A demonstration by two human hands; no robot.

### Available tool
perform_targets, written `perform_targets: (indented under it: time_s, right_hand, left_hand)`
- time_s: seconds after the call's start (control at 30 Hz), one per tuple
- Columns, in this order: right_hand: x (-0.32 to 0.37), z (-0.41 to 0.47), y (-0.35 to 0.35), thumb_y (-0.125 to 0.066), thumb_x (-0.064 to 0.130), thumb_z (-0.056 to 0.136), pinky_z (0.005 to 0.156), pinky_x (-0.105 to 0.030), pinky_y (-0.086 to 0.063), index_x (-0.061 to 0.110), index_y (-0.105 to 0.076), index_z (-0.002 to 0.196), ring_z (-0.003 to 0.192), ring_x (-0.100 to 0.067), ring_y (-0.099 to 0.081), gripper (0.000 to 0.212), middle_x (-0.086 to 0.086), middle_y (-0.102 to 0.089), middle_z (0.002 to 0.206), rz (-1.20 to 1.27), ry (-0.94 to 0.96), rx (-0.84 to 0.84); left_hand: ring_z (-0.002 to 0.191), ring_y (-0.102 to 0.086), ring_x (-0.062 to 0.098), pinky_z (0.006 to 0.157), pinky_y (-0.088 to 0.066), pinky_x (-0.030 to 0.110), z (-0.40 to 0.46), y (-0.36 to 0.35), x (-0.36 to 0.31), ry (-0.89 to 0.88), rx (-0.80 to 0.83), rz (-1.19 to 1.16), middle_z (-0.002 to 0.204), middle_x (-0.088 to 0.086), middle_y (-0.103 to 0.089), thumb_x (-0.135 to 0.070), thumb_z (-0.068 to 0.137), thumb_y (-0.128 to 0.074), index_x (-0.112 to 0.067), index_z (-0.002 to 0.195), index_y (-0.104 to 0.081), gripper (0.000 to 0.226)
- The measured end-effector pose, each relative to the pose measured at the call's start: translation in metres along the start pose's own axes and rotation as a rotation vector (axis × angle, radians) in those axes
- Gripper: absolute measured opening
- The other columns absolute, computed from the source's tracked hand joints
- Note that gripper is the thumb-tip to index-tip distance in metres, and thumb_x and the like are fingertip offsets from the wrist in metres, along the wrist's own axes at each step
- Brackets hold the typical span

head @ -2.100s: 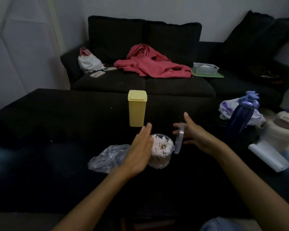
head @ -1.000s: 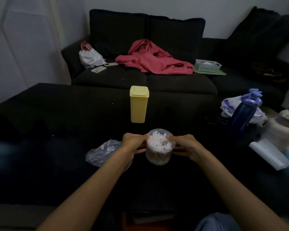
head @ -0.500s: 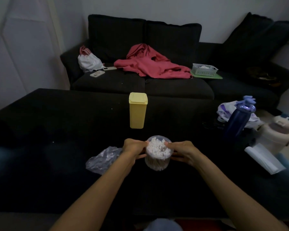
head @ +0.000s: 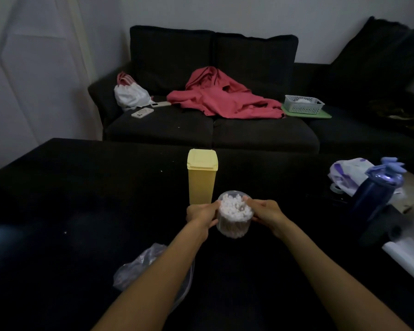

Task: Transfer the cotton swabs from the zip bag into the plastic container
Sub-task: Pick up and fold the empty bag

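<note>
I have just one view, from a camera worn on the person's head. It looks forward and down over a wide black table [head: 81, 187]. The two bare arms reach out from the bottom edge, so the hands sit close. Far behind, it takes in a dark fabric sofa [head: 213, 130] by the wall.

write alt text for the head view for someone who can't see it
Both hands, left hand and right hand, hold a clear round container full of cotton swabs on a dark table. A crumpled zip bag lies nearer, a yellow box behind, and a dark sofa beyond.
</note>
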State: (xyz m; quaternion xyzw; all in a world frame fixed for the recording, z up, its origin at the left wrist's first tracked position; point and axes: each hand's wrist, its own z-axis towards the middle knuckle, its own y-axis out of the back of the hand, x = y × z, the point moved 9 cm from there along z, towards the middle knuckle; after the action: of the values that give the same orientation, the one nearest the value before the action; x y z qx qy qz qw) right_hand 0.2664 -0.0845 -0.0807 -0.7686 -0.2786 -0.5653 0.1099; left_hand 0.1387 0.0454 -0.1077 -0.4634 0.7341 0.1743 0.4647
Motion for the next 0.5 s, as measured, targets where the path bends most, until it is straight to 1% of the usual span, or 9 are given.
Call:
perform_targets:
  time_s: [0.07, 0.13, 0.2, 0.3, 0.37, 0.4, 0.43, 0.47, 0.5]
  right_hand:
    - [0.003, 0.006, -0.001, -0.061, 0.026, 0.091, 0.073, -0.024, -0.052, -0.002, -0.067, 0.106, 0.082, -0.014, -0.064, 0.033, -0.013, -0.069, 0.102, 0.026, 0.031, -0.038]
    - [0.003, 0.010, -0.001, -0.060, 0.029, 0.091, 0.077, -0.026, -0.050, 0.002, -0.069, 0.103, 0.083, -0.013, -0.063, 0.031, -0.011, -0.069, 0.100, 0.021, 0.070, -0.084]
    - [0.001, 0.009, -0.001, -0.060, 0.036, 0.090, 0.084, -0.029, -0.050, 0.006, -0.070, 0.101, 0.090, -0.015, -0.063, 0.034, -0.009, -0.069, 0.103, 0.013, 0.094, -0.112]
    - [-0.002, 0.002, 0.005, -0.050, 0.050, 0.091, 0.095, -0.033, -0.047, 0.011, -0.065, 0.117, 0.110, -0.020, -0.059, 0.049, -0.007, -0.065, 0.118, 0.005, 0.097, -0.182]
    - [0.005, -0.017, 0.024, -0.044, 0.051, 0.094, 0.095, -0.033, -0.044, 0.012, -0.059, 0.125, 0.115, -0.021, -0.056, 0.053, -0.005, -0.062, 0.122, 0.001, 0.135, -0.347]
    - [0.011, -0.031, 0.033, -0.043, 0.050, 0.095, 0.093, -0.033, -0.045, 0.011, -0.060, 0.122, 0.112, -0.021, -0.058, 0.050, -0.006, -0.063, 0.119, -0.015, 0.185, -0.431]
    - [0.017, -0.047, 0.038, -0.043, 0.047, 0.095, 0.092, -0.034, -0.047, 0.012, -0.062, 0.117, 0.107, -0.021, -0.060, 0.045, -0.005, -0.065, 0.114, -0.038, 0.249, -0.455]
    - [0.024, -0.061, 0.036, -0.044, 0.045, 0.096, 0.090, -0.035, -0.049, 0.014, -0.063, 0.109, 0.102, -0.019, -0.062, 0.039, -0.004, -0.067, 0.106, -0.067, 0.319, -0.403]
    - [0.026, -0.078, 0.025, -0.045, 0.042, 0.096, 0.087, -0.034, -0.051, 0.017, -0.064, 0.101, 0.096, -0.017, -0.064, 0.032, -0.002, -0.068, 0.099, -0.095, 0.365, -0.285]
  left_hand:
    - [0.091, -0.066, 0.024, 0.070, -0.051, 0.029, 0.006, 0.000, 0.001, -0.023, -0.052, -0.051, 0.103, 0.014, -0.068, -0.017, 0.078, -0.077, 0.005, 0.105, -0.068, 0.036]
    - [0.087, -0.066, 0.021, 0.071, -0.053, 0.029, 0.010, 0.000, 0.002, -0.036, -0.070, -0.067, 0.104, 0.012, -0.070, -0.023, 0.073, -0.081, 0.003, 0.105, -0.069, 0.043]
    - [0.091, -0.065, 0.020, 0.072, -0.053, 0.027, 0.010, -0.001, 0.000, -0.041, -0.042, -0.075, 0.109, 0.012, -0.068, -0.026, 0.076, -0.079, 0.003, 0.110, -0.066, 0.046]
    - [0.109, -0.060, 0.024, 0.079, -0.051, 0.027, -0.004, 0.005, -0.012, -0.053, 0.003, -0.054, 0.119, 0.012, -0.062, -0.025, 0.085, -0.070, 0.002, 0.118, -0.060, 0.044]
    - [0.116, -0.056, 0.025, 0.083, -0.050, 0.030, -0.022, 0.021, -0.030, -0.114, 0.024, 0.084, 0.126, 0.012, -0.058, -0.022, 0.090, -0.064, 0.000, 0.122, -0.058, 0.039]
    - [0.117, -0.055, 0.024, 0.085, -0.050, 0.031, -0.032, 0.030, -0.040, -0.163, 0.051, 0.203, 0.128, 0.012, -0.058, -0.021, 0.092, -0.061, -0.002, 0.123, -0.058, 0.036]
    - [0.116, -0.055, 0.023, 0.086, -0.049, 0.031, -0.043, 0.040, -0.051, -0.214, 0.092, 0.336, 0.128, 0.011, -0.058, -0.019, 0.094, -0.057, -0.004, 0.124, -0.058, 0.034]
    - [0.114, -0.056, 0.020, 0.086, -0.048, 0.031, -0.054, 0.052, -0.062, -0.265, 0.143, 0.478, 0.126, 0.009, -0.059, -0.019, 0.095, -0.054, -0.007, 0.124, -0.059, 0.031]
    - [0.112, -0.056, 0.017, 0.085, -0.048, 0.030, -0.068, 0.065, -0.068, -0.299, 0.197, 0.626, 0.124, 0.005, -0.060, -0.018, 0.096, -0.052, -0.009, 0.123, -0.060, 0.029]
